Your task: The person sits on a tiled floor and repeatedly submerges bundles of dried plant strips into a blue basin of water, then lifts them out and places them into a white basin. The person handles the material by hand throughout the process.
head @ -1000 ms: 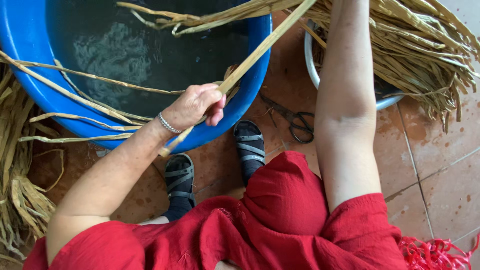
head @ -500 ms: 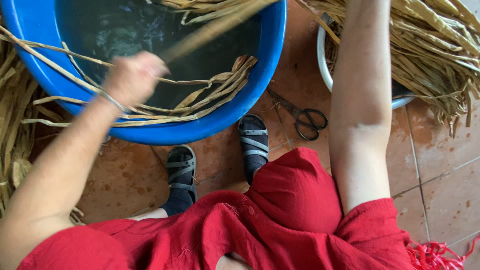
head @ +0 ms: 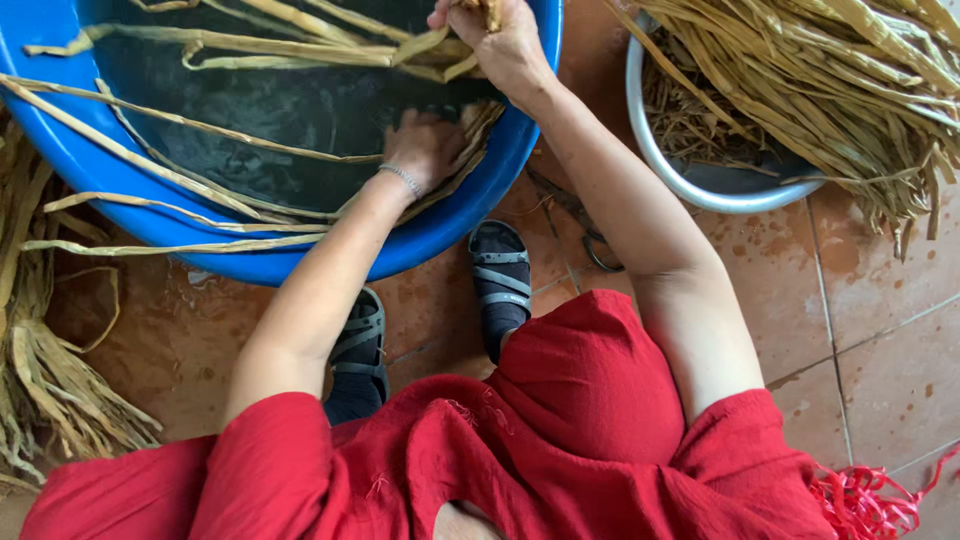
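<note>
Over a blue tub (head: 470, 225), the right hand (head: 497, 40) is closing its fingers around wet reed strips (head: 330, 45); the left hand (head: 425, 150) is pressing curled fingers onto strips at the rim.

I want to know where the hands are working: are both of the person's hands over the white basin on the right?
No, the left hand and right hand are both in the blue tub, handling wet fibre strips.

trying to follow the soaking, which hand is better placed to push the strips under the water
Left, probably: the left hand lies flat on the strips inside the blue tub, while the right hand grips a bunch.
</note>
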